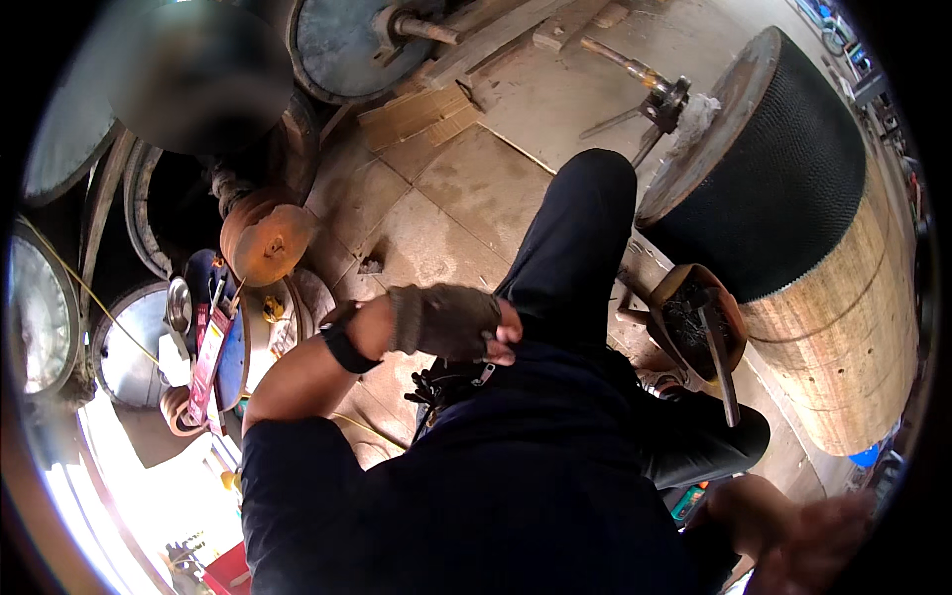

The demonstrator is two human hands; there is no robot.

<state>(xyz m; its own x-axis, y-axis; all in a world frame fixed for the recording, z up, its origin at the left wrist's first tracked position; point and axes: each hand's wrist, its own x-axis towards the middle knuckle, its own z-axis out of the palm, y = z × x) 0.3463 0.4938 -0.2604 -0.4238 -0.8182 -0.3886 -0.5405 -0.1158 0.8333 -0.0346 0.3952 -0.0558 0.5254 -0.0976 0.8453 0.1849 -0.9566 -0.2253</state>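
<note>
My left hand [446, 323], in a brown fingerless glove, rests over my lap with its fingers curled in. Whatever may be inside those fingers is hidden. A zipper pull [484, 374] shows just beside it. At the lower right my right hand [818, 545] is smeared by motion, and its fingers cannot be made out. Beside my leg stands an orange-brown container [736, 332] holding small dark pieces that look like nails. A hammer [718, 362] lies across its rim. To the right is a large drum [833, 337] of light wood, its far part wrapped in black textured sheet [793, 164].
A shaft with a hub [664, 99] sticks out from the drum's end. Rusty pulley wheels [273, 243] and large metal discs [352, 45] stand at the left and far side. Flat cardboard [418, 117] lies on the tiled floor [436, 233]. Timber [496, 45] lies beyond.
</note>
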